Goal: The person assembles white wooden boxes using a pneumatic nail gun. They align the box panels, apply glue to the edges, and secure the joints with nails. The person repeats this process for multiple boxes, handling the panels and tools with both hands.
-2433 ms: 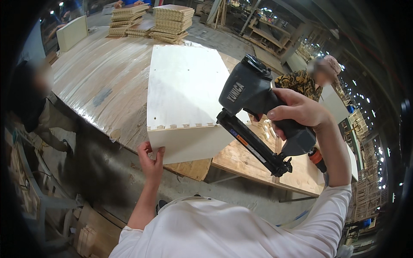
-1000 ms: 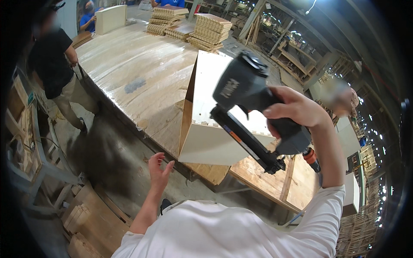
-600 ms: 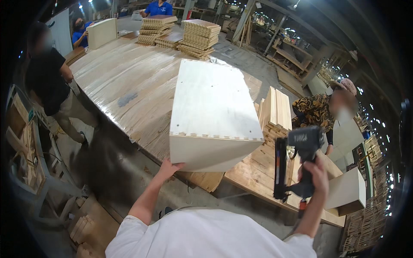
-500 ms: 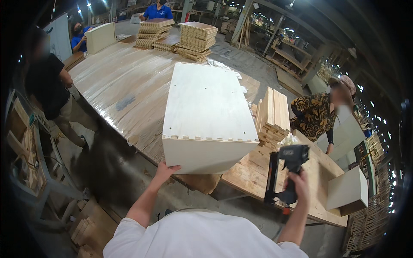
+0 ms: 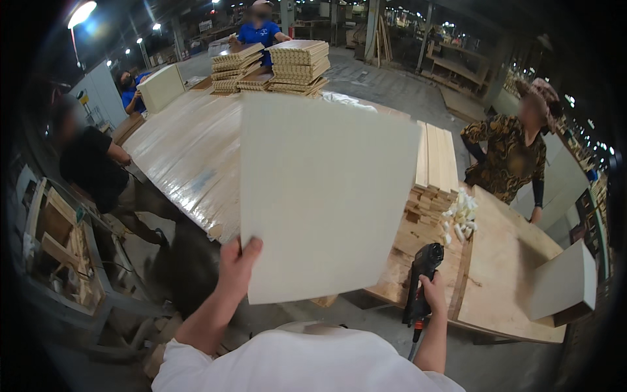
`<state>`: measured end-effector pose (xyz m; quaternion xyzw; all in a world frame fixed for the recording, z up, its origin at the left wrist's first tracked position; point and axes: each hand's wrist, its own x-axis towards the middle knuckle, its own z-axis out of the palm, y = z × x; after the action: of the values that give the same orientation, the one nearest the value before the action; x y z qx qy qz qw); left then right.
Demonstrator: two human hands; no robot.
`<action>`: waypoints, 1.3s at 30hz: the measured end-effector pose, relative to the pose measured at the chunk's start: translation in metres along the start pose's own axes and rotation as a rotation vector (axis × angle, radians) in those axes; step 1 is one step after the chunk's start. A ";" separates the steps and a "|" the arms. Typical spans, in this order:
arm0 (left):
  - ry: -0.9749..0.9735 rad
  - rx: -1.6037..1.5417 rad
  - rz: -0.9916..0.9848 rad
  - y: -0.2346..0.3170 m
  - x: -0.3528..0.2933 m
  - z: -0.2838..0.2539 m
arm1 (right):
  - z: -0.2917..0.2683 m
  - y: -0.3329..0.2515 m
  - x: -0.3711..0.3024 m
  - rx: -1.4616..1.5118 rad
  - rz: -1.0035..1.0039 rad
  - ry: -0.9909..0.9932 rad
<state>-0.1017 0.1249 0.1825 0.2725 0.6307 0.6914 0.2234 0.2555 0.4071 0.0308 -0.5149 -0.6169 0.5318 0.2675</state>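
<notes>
My left hand (image 5: 236, 264) grips the lower left corner of the pale wooden box (image 5: 326, 196), tipped up above it over the workbench (image 5: 189, 150). My right hand (image 5: 432, 294) is clenched around the nail gun (image 5: 421, 277), held low. I should steady the box squarely before lifting the gun.

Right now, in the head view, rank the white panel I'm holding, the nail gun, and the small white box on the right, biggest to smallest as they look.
1. White panel, largest by far, though nearest the camera.
2. Small white box.
3. Nail gun, mostly hidden end-on, so its rank against the box is unsure.
</notes>
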 end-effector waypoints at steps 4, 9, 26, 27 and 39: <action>0.049 -0.164 0.118 0.044 0.071 0.002 | -0.001 -0.004 -0.001 -0.090 0.021 0.021; 0.066 -0.035 0.157 0.059 0.169 -0.043 | 0.001 -0.015 -0.003 -0.157 -0.021 0.053; -0.087 -0.070 0.170 -0.192 0.178 -0.109 | 0.008 -0.028 -0.003 -0.107 0.087 0.006; -0.152 0.005 0.248 -0.201 0.168 -0.098 | 0.007 -0.027 -0.004 -0.111 0.092 0.004; 0.096 -0.176 0.194 -0.147 0.121 -0.037 | 0.009 -0.026 0.000 -0.184 0.094 0.029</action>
<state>-0.2221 0.1911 0.0453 0.2782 0.5482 0.7747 0.1483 0.2387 0.4058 0.0521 -0.5734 -0.6343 0.4772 0.2028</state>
